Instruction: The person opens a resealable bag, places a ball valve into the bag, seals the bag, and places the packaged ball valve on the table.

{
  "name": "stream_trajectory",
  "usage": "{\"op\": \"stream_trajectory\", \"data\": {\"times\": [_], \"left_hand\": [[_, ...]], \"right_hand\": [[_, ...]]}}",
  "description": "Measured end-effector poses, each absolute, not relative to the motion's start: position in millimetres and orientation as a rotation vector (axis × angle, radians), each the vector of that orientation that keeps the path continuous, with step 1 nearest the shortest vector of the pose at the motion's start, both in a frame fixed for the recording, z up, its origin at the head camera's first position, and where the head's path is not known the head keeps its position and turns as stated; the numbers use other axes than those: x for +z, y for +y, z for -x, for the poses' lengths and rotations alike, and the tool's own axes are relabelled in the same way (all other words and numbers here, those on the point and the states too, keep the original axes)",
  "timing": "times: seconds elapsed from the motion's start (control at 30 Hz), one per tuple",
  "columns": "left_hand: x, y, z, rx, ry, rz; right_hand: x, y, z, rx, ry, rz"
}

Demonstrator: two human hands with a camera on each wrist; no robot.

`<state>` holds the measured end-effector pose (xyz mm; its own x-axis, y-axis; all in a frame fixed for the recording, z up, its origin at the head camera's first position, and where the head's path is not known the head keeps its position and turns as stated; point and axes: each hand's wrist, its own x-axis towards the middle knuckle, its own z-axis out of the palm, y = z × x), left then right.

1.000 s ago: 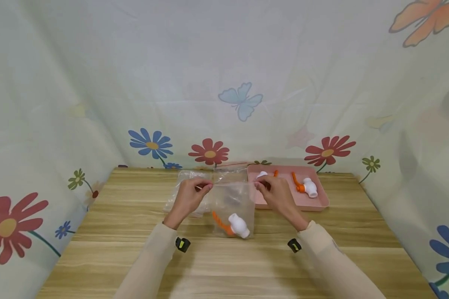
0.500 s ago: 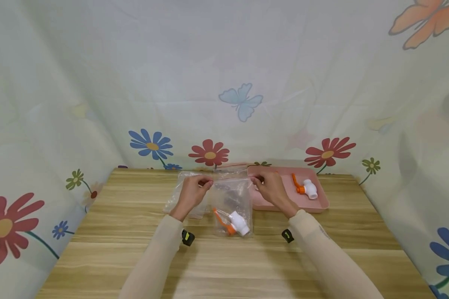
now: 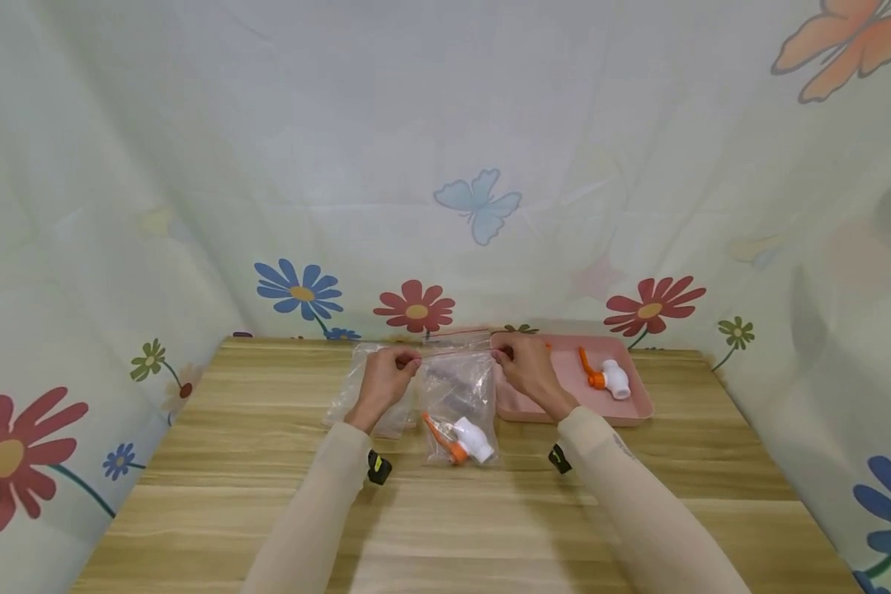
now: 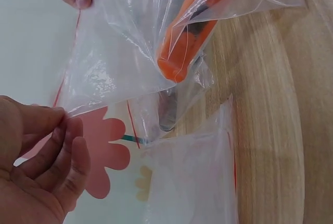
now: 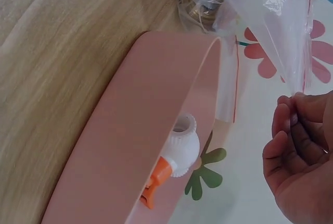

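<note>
A clear zip bag (image 3: 456,392) with a red line along its top hangs between both hands. Inside, at its bottom, lies a white plastic ball valve (image 3: 473,441) with an orange handle (image 4: 177,60). My left hand (image 3: 386,379) pinches the bag's top left corner between thumb and finger. At the opposite top corner my right hand (image 3: 530,371) pinches the edge, as the right wrist view also shows. The bag's top edge is stretched between them, and its lower part is near the table; whether it touches cannot be told.
A pink tray (image 3: 564,417) stands at the right with another white and orange ball valve (image 3: 613,379) in it. Flat clear bags (image 3: 345,404) lie at the left. Behind the held bag lies another bag (image 5: 203,5) with something metallic inside. A floral cloth hangs behind the table.
My right hand has shifted left, nearer my left hand, so the grips on the bag's top edge stand closer together. The bag and the valve in it have risen slightly in view.
</note>
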<state>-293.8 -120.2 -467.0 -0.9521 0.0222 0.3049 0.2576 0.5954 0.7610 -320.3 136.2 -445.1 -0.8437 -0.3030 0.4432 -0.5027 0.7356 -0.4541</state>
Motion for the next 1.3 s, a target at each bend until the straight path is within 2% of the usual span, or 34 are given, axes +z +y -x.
{"op": "stream_trajectory", "data": {"times": [0.37,0.7,1.3], "left_hand": [[-471.0,-119.4,296.9,-1.300,-2.632,0.231],[-468.0,-122.2,290.0,-1.278,-2.642,0.248],[-424.5,-120.6,236.0,-0.834,-2.695,0.505]], "right_hand": [[-453.9,133.8,329.6,0.777,-2.660,-0.565],[-446.3,140.0,320.1,0.939,-2.754,-0.484],[-406.7,149.6,263.1,0.778,-2.609,-0.665]]}}
